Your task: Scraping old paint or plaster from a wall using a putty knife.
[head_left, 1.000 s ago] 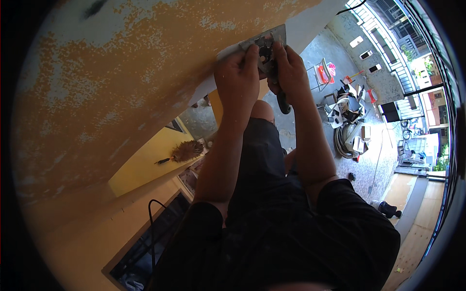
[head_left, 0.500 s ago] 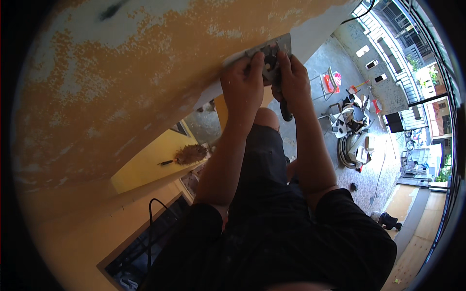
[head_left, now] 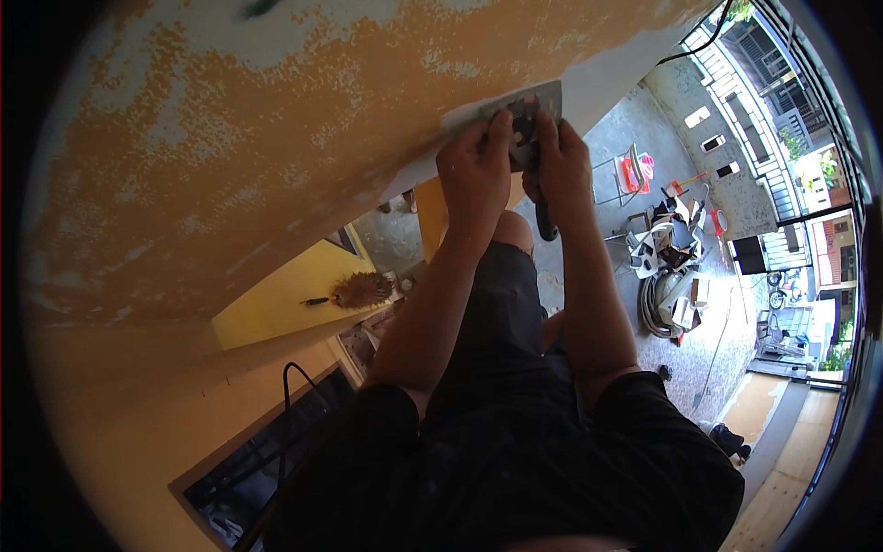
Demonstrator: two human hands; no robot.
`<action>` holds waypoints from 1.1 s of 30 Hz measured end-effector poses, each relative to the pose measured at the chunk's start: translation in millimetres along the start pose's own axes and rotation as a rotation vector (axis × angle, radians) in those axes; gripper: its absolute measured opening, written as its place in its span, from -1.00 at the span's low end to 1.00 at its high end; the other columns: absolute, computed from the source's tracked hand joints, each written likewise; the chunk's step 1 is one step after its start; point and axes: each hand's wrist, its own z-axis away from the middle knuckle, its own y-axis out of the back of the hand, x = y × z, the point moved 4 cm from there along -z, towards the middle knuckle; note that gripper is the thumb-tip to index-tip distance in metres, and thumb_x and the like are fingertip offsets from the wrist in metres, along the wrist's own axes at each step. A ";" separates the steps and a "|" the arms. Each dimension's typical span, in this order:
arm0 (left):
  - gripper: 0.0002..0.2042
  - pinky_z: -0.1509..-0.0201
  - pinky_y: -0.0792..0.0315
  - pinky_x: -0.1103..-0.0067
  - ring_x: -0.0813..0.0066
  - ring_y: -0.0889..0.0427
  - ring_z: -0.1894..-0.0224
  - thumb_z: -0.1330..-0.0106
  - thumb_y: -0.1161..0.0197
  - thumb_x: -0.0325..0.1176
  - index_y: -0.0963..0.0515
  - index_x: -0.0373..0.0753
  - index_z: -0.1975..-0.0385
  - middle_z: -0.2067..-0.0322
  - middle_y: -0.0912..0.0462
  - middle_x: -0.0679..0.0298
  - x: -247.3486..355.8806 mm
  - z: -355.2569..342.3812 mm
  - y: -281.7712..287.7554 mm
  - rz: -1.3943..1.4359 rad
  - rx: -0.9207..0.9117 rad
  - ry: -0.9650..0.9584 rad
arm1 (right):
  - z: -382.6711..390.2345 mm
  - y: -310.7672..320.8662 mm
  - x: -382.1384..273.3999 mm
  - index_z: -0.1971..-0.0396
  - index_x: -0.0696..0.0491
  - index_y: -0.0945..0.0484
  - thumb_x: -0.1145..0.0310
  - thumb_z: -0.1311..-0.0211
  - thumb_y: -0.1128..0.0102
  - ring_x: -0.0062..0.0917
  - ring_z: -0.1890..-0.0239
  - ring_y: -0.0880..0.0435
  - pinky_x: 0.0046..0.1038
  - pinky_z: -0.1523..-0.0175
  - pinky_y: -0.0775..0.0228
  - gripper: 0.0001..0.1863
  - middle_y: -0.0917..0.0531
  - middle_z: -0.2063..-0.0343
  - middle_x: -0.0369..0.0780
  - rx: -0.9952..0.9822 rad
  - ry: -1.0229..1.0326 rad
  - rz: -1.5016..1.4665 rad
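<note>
Both my hands grip a wide-bladed putty knife [head_left: 550,95] against the lower part of a peeling orange wall [head_left: 276,138]. The thumb of my left hand [head_left: 474,175] presses on the blade's face, with the fingers mostly hidden behind it. My right hand [head_left: 566,170] is closed round the tool near the base of its blade, and the dark handle [head_left: 547,221] sticks out below. Grey-white smears mark the blade. A pale, smooth strip [head_left: 598,78] of filler or bare plaster runs along the wall's edge beside the blade.
Far below to the right are a folding chair [head_left: 633,173] with red things on it, a heap of clutter [head_left: 676,230] and a coiled hose [head_left: 655,304]. A brown bristly brush [head_left: 361,291] lies on a yellow ledge at left. A black cable [head_left: 287,405] loops near a dark window opening [head_left: 239,488].
The whole view has shifted slightly. My hands and the putty knife appear a little lower and further right in the picture, with both hands keeping their grip.
</note>
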 end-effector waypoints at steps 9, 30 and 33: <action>-0.67 0.47 -0.42 0.57 0.44 -0.62 0.57 -0.29 -0.18 -0.21 -0.58 -0.42 0.50 0.63 -0.62 0.10 -6.0 8.1 2.5 -0.086 0.066 -0.045 | -0.4 2.0 -4.3 0.46 0.19 -0.48 0.13 -0.35 0.00 -0.62 0.86 -0.38 -0.55 0.78 -0.15 -0.61 -0.44 0.80 -0.26 0.007 0.051 0.040; -0.69 0.44 -0.41 0.67 0.66 -0.54 0.52 -0.31 -0.19 -0.23 -0.58 -0.43 0.46 0.60 -0.61 0.25 22.4 27.2 3.3 -0.203 0.024 0.026 | 14.9 3.9 -8.1 0.40 0.16 -0.50 0.15 -0.39 0.09 -0.67 0.90 -0.32 -0.55 0.83 -0.05 -0.63 -0.41 0.81 -0.32 0.031 0.020 0.037; -0.71 0.49 -0.40 0.66 0.66 -0.51 0.56 -0.32 -0.18 -0.25 -0.57 -0.42 0.43 0.59 -0.60 0.29 -5.9 47.0 14.9 -0.180 0.005 0.025 | 31.2 3.9 18.9 0.36 0.18 -0.51 0.15 -0.40 0.09 -0.71 0.80 -0.38 -0.58 0.74 -0.15 -0.62 -0.45 0.75 -0.34 -0.009 -0.092 0.013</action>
